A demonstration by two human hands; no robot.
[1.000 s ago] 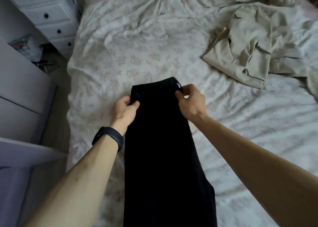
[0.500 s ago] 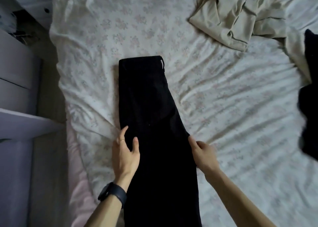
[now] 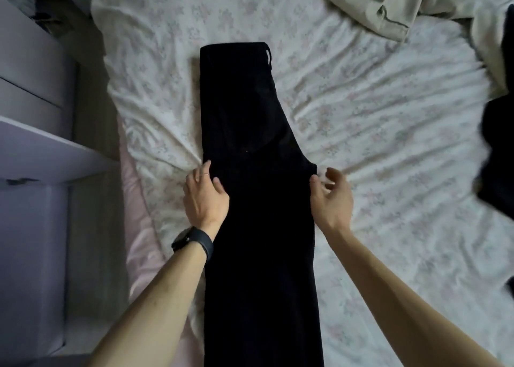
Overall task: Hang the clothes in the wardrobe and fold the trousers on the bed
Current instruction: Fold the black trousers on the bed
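L hand (image 3: pixel 206 198) is lying on L edge of black trousers (image 3: pixel 250 144), fingers relaxed, close together; trousers are lying flat, lengthwise on bed (image 3: pixel 370 133); R hand (image 3: pixel 331 201) is touching their R edge w/ thumb, fingers loosely spread.

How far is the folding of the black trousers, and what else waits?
Done: the black trousers lie flat on the bed, legs together. In hand: the left hand rests on their left edge, the right hand is at the right edge. Left: the cross folds, plus the crumpled beige garment and dark garment.
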